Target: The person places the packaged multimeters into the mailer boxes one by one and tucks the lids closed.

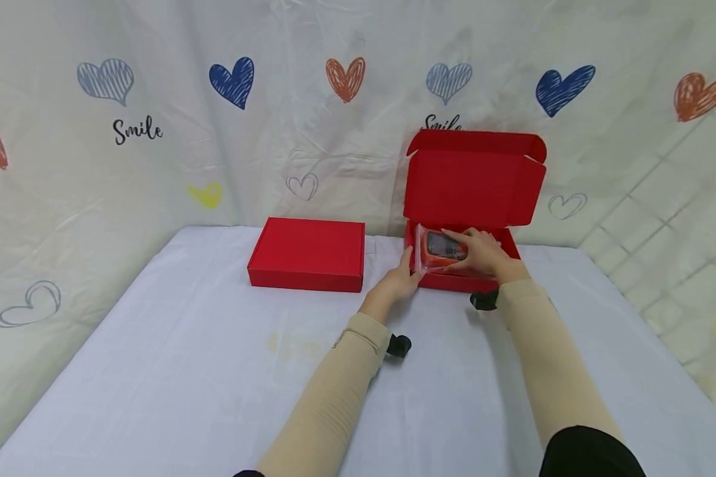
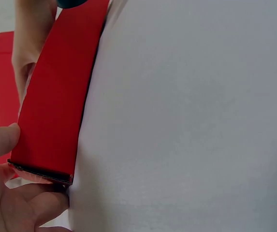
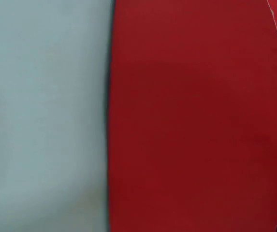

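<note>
On a white tablecloth (image 1: pixel 173 371), two red cardboard boxes are seen. The closed red box (image 1: pixel 307 252) is set to the left, apart from the open red box (image 1: pixel 450 282), whose lid (image 1: pixel 468 182) is raised against the backdrop (image 1: pixel 376 152), so that one of the two printed "Smile" words is partly covered. One clear plastic packet (image 1: pixel 434 249), with an orange-and-dark item inside, is placed in the open box near its left wall; whether the floor of the box is touched cannot be told. The packet is gripped across by the thumb and fingers of the right hand (image 1: pixel 480 254), by which its right part is hidden. The front left corner of the open box is held by the left hand (image 1: pixel 398 281).

In the left wrist view this corner is shown between the thumb (image 2: pixel 3 140) and bent fingers, with a dark layered edge that is not made out from the head. The right wrist view is mostly filled by the red front wall (image 3: pixel 196 121); the right hand's fingers cannot be read there.

Two black wrist cameras (image 1: pixel 400 346) are worn, one at each beige sleeve (image 1: pixel 328 397). On the backdrop, three orange, two dark blue and two striped light-blue hearts are counted.
</note>
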`<state>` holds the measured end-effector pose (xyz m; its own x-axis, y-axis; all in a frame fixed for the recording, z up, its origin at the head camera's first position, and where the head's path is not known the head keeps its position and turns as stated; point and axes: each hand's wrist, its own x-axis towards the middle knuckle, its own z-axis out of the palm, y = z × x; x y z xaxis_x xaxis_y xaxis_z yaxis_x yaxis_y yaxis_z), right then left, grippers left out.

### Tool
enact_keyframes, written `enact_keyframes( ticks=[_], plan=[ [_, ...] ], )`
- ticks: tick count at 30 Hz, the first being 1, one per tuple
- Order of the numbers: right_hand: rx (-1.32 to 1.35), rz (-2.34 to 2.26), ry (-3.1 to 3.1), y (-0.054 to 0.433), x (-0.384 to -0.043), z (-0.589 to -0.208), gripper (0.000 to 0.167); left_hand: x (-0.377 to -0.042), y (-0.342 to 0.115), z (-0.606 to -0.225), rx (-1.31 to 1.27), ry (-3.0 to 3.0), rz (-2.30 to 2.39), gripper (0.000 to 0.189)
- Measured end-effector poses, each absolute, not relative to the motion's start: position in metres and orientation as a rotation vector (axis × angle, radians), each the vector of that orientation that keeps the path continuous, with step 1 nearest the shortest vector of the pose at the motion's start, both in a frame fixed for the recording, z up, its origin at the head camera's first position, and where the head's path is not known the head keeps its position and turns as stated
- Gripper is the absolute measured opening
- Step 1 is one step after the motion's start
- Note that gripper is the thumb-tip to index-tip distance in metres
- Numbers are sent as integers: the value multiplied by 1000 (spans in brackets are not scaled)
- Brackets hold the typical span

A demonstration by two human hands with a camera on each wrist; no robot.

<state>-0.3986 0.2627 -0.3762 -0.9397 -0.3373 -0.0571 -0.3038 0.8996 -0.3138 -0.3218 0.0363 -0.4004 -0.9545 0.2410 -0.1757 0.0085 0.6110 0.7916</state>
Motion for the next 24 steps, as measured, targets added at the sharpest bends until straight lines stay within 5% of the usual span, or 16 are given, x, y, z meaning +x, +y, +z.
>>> enact_keyframes(
  ticks=[24],
  plan=[
    [-487,-326,2896,260,-393,-386,102,-320,39,-400,195,2574,1248,72]
  ],
)
